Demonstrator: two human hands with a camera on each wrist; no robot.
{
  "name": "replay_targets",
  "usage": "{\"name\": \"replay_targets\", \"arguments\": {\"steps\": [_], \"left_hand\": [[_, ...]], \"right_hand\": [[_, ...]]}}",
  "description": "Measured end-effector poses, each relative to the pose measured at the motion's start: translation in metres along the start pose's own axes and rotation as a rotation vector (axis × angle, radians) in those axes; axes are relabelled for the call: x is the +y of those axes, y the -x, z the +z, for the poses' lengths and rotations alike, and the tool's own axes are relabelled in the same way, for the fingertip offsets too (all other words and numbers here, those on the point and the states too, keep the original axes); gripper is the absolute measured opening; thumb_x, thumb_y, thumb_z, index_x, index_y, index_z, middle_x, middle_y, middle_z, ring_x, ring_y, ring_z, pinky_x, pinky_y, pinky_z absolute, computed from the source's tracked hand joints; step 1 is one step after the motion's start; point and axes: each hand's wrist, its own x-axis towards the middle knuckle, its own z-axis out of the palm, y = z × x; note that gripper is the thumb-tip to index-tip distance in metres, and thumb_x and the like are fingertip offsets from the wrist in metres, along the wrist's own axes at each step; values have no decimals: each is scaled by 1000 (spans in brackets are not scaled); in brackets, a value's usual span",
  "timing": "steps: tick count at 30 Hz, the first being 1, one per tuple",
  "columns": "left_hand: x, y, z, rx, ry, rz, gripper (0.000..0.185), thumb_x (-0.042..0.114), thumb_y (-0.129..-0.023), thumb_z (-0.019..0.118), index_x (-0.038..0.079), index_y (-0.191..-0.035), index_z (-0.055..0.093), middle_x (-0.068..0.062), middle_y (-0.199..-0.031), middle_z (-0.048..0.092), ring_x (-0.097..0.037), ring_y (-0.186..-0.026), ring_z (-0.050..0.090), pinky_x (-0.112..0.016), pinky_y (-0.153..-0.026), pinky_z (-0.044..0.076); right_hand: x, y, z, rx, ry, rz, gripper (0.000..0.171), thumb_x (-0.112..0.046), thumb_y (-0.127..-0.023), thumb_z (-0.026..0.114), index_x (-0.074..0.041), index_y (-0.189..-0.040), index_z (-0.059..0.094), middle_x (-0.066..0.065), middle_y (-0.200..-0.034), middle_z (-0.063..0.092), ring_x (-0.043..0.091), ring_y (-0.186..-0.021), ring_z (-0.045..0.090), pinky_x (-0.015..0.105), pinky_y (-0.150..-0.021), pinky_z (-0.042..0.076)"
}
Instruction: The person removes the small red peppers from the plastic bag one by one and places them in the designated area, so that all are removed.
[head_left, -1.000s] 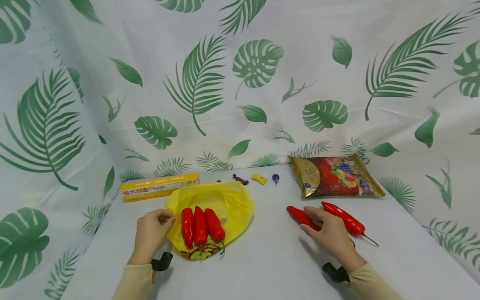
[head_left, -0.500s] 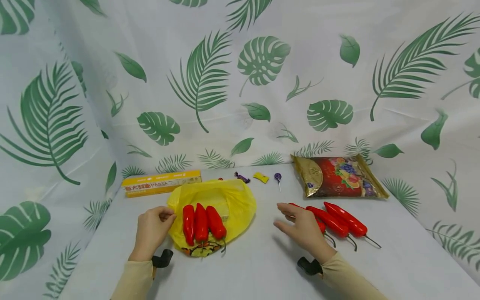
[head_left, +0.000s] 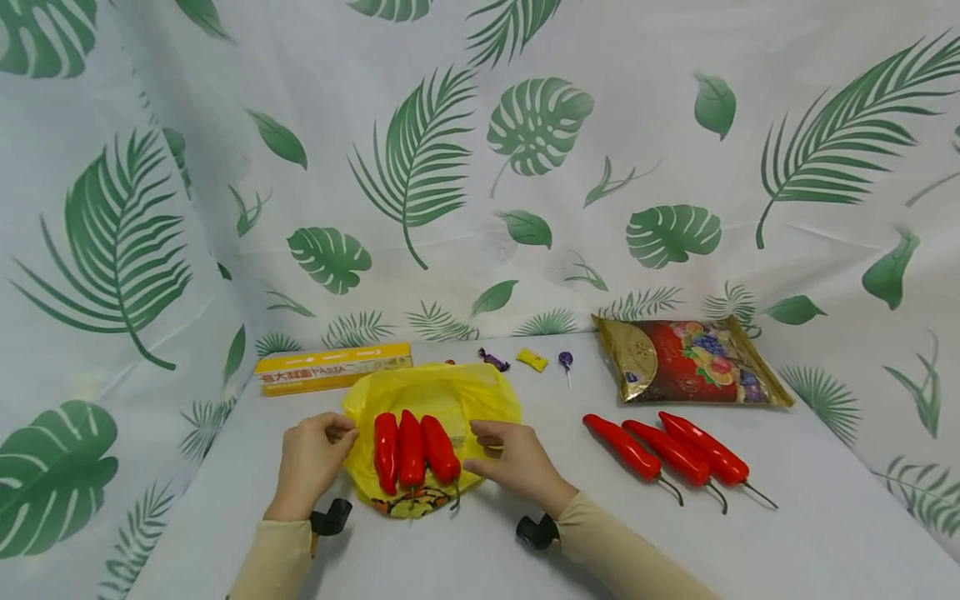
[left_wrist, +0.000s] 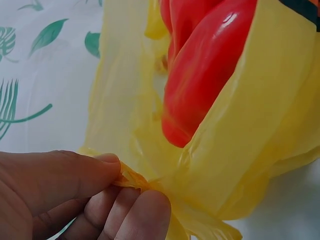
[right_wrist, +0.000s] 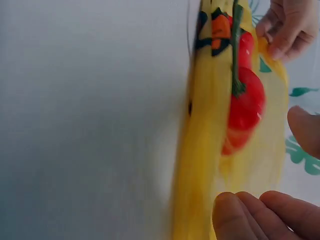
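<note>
Long beige fabric sleeves point(head_left: 607, 542) are being worn on both arms, with a small black camera mount point(head_left: 330, 518) being carried at each wrist.

The yellow box point(head_left: 333, 368), lying behind the yellow bag point(head_left: 435, 400), bears red Chinese characters followed by "PASTA". No other print can be read.

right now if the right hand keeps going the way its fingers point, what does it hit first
Probably the yellow plastic bag: the right hand points left, fingertips already at the bag's right edge. Just beyond lies the nearest of the three red peppers on it. Whether the fingers already touch the bag is unclear.
</note>
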Motion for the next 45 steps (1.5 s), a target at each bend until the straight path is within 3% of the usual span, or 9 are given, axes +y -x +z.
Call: {"name": "replay_targets", "arguments": {"steps": [6,11,18,29,45], "left_hand": [[0,1,2,-15,-1,-7,12,13,-92,78,2,-96,77,-8,-84,75,-16,-74,66,-30,-68,59],[0,1,5,-24,-2,-8,12,13,-92,78,2,-96,77,-7,-83,75,-16,-74,66,-30,-68,59],[0,2,8,-13,-4,4,11,13,-91,78,3,-94,78,-6,-82,75,-15,-73,66,-28,-67,58],[4,1,8,-19,-7,3,12,13,-91,78,2,-96,78,-7,-84,76,-16,-74,67,-32,-68,61],[4,1,5,-6,-21,12,13,14,-91,79,2,-97,78,-8,-85,76,-17,-75,67,-28,-66,59]], "right_hand": [[-7,-17,27,-65,-47,42,73,-28,-86,87,-1,-147,56,16,-144,64,32,-122,70,45,-100,59],[-13,-25,44,-67,14,76,84,-31,-81,90,-2,-151,52,14,-142,66,28,-121,68,42,-102,59],[-14,-24,49,-38,61,65,79,-24,-81,90,-1,-148,55,12,-137,69,23,-115,67,42,-101,59],[-17,-12,28,-30,4,70,68,-17,-86,84,-2,-147,57,14,-141,66,31,-120,68,46,-99,60],[-8,17,-16,-1,31,108,64,-17,-87,84,-5,-145,60,15,-139,67,32,-119,68,48,-97,61]]}}
